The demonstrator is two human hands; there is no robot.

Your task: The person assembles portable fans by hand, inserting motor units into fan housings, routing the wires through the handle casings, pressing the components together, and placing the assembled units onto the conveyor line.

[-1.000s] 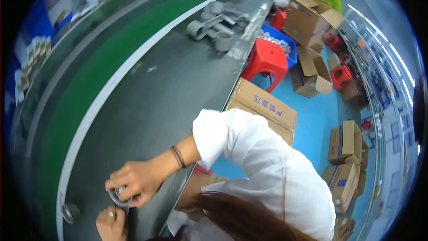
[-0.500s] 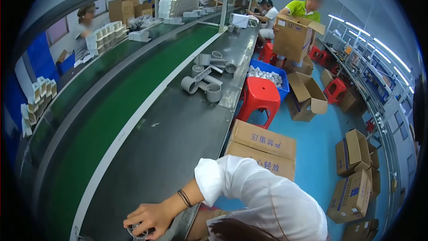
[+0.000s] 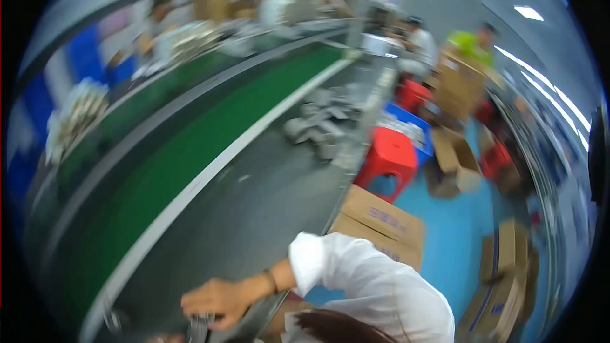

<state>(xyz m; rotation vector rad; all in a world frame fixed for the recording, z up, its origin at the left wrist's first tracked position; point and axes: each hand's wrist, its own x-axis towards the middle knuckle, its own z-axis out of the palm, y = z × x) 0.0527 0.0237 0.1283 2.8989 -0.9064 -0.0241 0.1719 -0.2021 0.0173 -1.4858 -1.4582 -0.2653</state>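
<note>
My right hand (image 3: 219,302) is low in the head view, at the near end of the dark work surface. Its fingers are curled down over a grey plastic fitting (image 3: 199,329), partly hidden under them and cut off by the frame's bottom edge. Only a blurred sliver of my left hand (image 3: 166,338) shows at the bottom edge, beside that fitting; its fingers cannot be made out. A small roundish object (image 3: 113,321), too blurred to name, lies to the left near the white strip. Farther up the surface sits a pile of several grey pipe-like fittings (image 3: 324,121).
A green conveyor belt (image 3: 190,152) runs along the left. To the right are a closed carton (image 3: 381,219), a red stool (image 3: 391,155), a blue bin (image 3: 406,117) and open cartons (image 3: 454,159). A person in bright green (image 3: 470,44) stands by a large carton.
The view has swung and blurred, shifting the scene right and partly down. The fitting under my right hand now shows a straight part instead of its round ring. A sliver of my left hand has appeared.
</note>
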